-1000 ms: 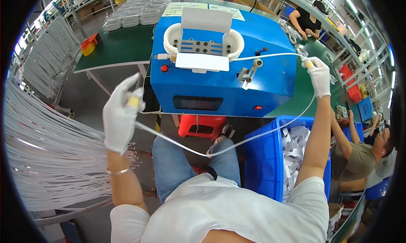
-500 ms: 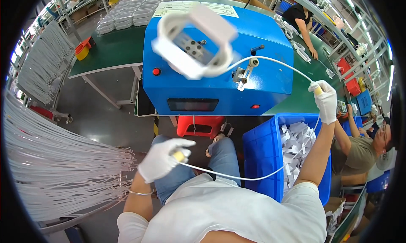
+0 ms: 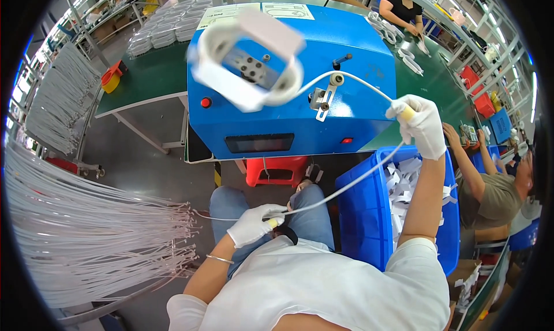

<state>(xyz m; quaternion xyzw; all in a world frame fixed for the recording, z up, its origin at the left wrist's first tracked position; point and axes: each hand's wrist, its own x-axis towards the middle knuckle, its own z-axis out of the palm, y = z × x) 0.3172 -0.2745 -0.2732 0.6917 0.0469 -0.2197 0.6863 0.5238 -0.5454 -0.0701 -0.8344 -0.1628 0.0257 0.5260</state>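
A white cable [image 3: 369, 172] runs from the bundle at my left, through both gloved hands, up to a blue winding machine [image 3: 363, 117]. My left hand [image 3: 251, 226], in a white glove with yellow finger covers, is closed round the cable above my lap. Higher up at the right, my right hand [image 3: 426, 128], gloved the same way, pinches the cable near the machine's front right corner. From there the cable passes a small guide roller [image 3: 336, 79] into a blurred white ring-shaped winding head [image 3: 292, 84] with two broad flat white plates.
Hanging white cables [image 3: 98, 227] fill the left side. A blue bin [image 3: 360, 215] of white paper strips stands by my right arm. Clear plastic trays [image 3: 167, 28] and a yellow tape roll [image 3: 111, 82] lie on the green table [image 3: 138, 91]. Co-workers sit to the right.
My left hand has moved right and closed on the cable. My right hand has shifted left, toward the machine. The cable between them now runs straighter.
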